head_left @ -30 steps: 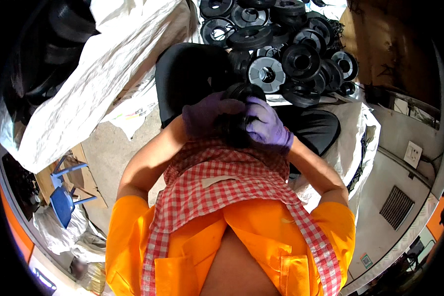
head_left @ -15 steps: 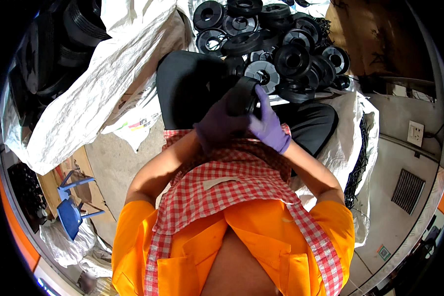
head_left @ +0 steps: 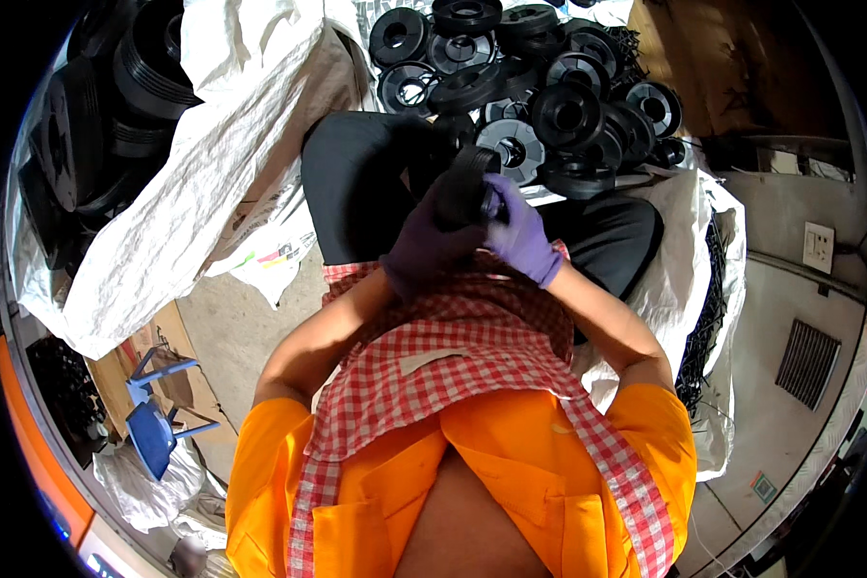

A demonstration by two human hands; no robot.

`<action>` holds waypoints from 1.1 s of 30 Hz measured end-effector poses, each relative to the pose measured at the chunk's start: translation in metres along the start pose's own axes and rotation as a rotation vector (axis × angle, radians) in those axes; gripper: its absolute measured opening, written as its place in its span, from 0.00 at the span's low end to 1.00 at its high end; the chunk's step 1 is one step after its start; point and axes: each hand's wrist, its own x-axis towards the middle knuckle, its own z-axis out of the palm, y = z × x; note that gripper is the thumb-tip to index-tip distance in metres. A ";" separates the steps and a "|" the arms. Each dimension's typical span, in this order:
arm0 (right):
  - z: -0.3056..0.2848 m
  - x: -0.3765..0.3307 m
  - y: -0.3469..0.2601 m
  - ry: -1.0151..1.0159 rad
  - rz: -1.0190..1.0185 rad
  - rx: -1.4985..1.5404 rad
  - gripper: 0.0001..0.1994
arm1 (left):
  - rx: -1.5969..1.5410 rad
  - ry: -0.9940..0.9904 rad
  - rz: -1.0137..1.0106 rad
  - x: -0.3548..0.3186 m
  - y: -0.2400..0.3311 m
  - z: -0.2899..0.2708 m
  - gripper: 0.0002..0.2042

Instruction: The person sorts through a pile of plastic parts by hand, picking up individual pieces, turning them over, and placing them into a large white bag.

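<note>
A black ribbed plastic ring [head_left: 469, 181] is held up over my lap, close to the checked apron. My left hand [head_left: 424, 249], in a purple glove and mostly in shadow, is wrapped round its left and lower side. My right hand [head_left: 522, 237], gloved in the same purple, has its fingers curled in at the right side of the ring. What the right fingertips touch, beyond the ring's edge, is hidden. Just past the ring lies a pile of black round plastic parts [head_left: 568, 114], flanged and with holes in their middles.
To the left, a white woven sack [head_left: 178, 207] holds bigger stacked black rings [head_left: 72, 135]. Another white sack [head_left: 660, 260] with thin black strips lies by my right knee. A blue folding stool [head_left: 152, 433] stands at lower left. A grey panel with a socket [head_left: 819, 248] is at the right.
The ring has turned a little, so its ribbed rim shows more. My right fingers, stretched up along it before, are now bent in lower at its side.
</note>
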 end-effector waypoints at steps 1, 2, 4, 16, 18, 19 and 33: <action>0.010 0.010 0.001 0.016 0.331 0.560 0.38 | -0.009 0.008 0.055 -0.001 -0.004 0.001 0.39; 0.012 0.006 -0.003 -0.025 0.375 0.456 0.39 | 0.065 0.010 0.108 0.000 -0.009 -0.003 0.39; 0.015 0.000 -0.011 -0.115 0.449 0.246 0.40 | 0.207 0.013 0.210 0.004 -0.019 -0.013 0.39; 0.000 0.045 0.020 0.137 0.414 0.498 0.16 | 0.843 0.106 0.433 -0.017 0.066 -0.041 0.37; -0.011 0.095 0.033 0.472 0.526 0.640 0.16 | 1.046 0.181 0.495 -0.027 0.111 -0.065 0.35; -0.019 0.118 0.064 0.570 0.551 0.509 0.22 | 1.178 0.260 0.509 -0.035 0.141 -0.076 0.34; 0.001 0.149 -0.017 0.292 0.005 0.518 0.15 | 0.613 0.291 0.194 0.050 0.143 -0.028 0.25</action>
